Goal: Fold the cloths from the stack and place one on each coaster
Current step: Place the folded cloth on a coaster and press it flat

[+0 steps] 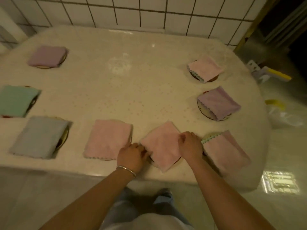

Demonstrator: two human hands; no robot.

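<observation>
A folded pink cloth (pixel 162 145) lies turned like a diamond on a round coaster (pixel 178 161) near the table's front edge. My left hand (pixel 132 155) pinches its left corner and my right hand (pixel 190 144) grips its right corner. Several other folded cloths rest on coasters: pink (pixel 108 138) to the left, pink (pixel 226 151) to the right, grey-blue (pixel 39 136), green (pixel 15 100), lilac (pixel 47 55), pink (pixel 206 68) and lilac (pixel 218 102). No stack of unfolded cloths is in view.
The pale speckled table (pixel 129 90) stands against a white tiled wall (pixel 149 10). On the floor to the right lie a yellow-handled tool (pixel 272 74) and a clear plastic bag (pixel 285 117). My legs show below the table's front edge.
</observation>
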